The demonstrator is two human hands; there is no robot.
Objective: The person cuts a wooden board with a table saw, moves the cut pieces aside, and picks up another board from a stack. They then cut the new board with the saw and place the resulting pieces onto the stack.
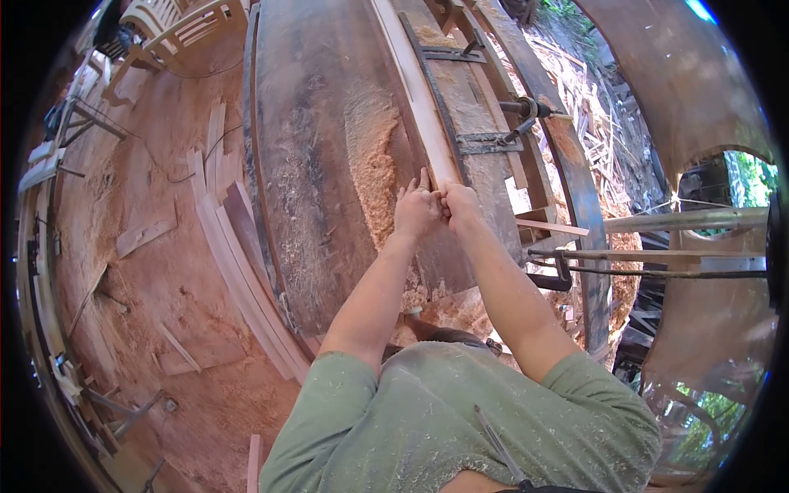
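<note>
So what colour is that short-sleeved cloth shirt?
The shirt is muted green; the head view shows it best.

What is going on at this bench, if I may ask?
A person has their left hand and right hand together at the near end of a long pale wooden strip. It lies lengthwise on the workbench, beside a dark rail; sawdust is heaped to its left. The fingers' exact grip is unclear.

Sawdust on flr (205, 287), plastic chair (185, 29) top L, daylight on R
</note>
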